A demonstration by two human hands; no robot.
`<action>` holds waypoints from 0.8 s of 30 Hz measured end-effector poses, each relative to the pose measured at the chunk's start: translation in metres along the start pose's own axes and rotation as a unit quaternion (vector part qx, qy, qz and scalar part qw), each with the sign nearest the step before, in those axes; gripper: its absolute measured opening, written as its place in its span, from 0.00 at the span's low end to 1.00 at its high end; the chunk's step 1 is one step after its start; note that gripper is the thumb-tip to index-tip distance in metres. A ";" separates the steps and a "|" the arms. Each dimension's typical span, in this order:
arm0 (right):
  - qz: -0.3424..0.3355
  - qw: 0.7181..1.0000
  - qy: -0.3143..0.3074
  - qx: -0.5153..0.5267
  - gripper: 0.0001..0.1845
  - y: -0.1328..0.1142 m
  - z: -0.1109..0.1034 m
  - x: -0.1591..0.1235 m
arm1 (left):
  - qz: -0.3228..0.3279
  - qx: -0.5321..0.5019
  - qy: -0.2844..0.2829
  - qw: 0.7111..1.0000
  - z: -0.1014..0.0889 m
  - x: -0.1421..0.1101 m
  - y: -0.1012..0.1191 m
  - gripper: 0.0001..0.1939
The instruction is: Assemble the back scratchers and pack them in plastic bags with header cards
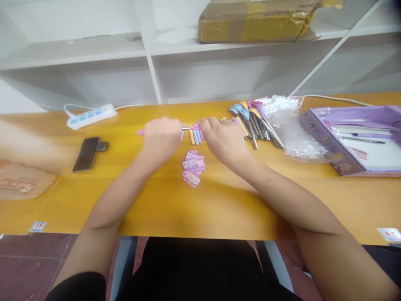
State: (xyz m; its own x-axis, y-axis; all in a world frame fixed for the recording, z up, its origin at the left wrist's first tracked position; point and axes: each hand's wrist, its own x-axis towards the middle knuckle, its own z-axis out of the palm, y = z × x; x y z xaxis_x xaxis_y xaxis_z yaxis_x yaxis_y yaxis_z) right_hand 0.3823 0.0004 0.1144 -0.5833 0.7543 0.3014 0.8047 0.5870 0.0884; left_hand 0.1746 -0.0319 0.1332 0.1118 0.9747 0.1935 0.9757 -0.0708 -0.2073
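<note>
My left hand [164, 136] is wrapped round the pink handle of a back scratcher [141, 132], whose end sticks out to the left of the fist. A short piece of its metal rod shows between my hands. My right hand [222, 136] closes on the other end, where some pink shows by the fingers; most of that end is hidden. Under and between the hands lie yellow, blue and pink handles [196, 136]. Nearer to me is a loose pile of small pink and purple cards [193, 164]. Right of my right hand, several back scratchers [257, 121] lie heaped, with coloured claw heads and metal rods.
Clear plastic bags [297, 133] lie beside the heap, left of a purple box [351, 154] holding cards and a rod. At the left are a power strip [92, 116], a phone [87, 154] and a printed bag [25, 179]. A taped carton [257, 23] sits on the shelf.
</note>
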 end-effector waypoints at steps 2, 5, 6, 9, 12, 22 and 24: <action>0.009 0.999 -0.022 -0.021 0.31 -0.011 0.004 0.002 | 0.017 -0.006 -0.004 1.000 0.009 -0.001 0.006 0.21; 0.006 0.997 -0.056 -0.049 0.29 -0.006 -0.002 0.003 | 0.021 -0.015 -0.023 0.999 0.016 -0.001 0.002 0.21; -0.001 0.997 -0.063 -0.052 0.28 -0.003 -0.003 0.004 | 0.023 -0.019 -0.030 0.999 0.017 0.000 0.001 0.21; -0.021 0.994 -0.082 -0.067 0.26 0.000 0.002 0.006 | 0.027 -0.025 -0.059 0.998 0.019 0.001 0.000 0.23; -0.023 0.990 -0.108 -0.086 0.28 -0.002 0.012 0.009 | 0.022 -0.034 -0.081 0.996 0.022 0.002 0.001 0.25; 0.011 0.986 -0.141 -0.084 0.24 0.014 0.018 0.012 | 0.024 -0.072 -0.111 0.991 0.028 0.006 0.008 0.22; 0.019 0.988 -0.134 -0.080 0.22 0.022 0.019 0.012 | 0.027 -0.081 -0.102 0.991 0.029 0.006 0.010 0.20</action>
State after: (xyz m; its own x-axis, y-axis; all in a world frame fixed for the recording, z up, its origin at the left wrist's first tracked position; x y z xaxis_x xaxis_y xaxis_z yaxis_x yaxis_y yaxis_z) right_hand 0.3913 0.0278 0.1019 -0.5436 0.8380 0.0475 0.8211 0.5193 0.2369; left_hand 0.1796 -0.0204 0.1043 0.1396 0.9901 -0.0153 0.9888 -0.1402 -0.0520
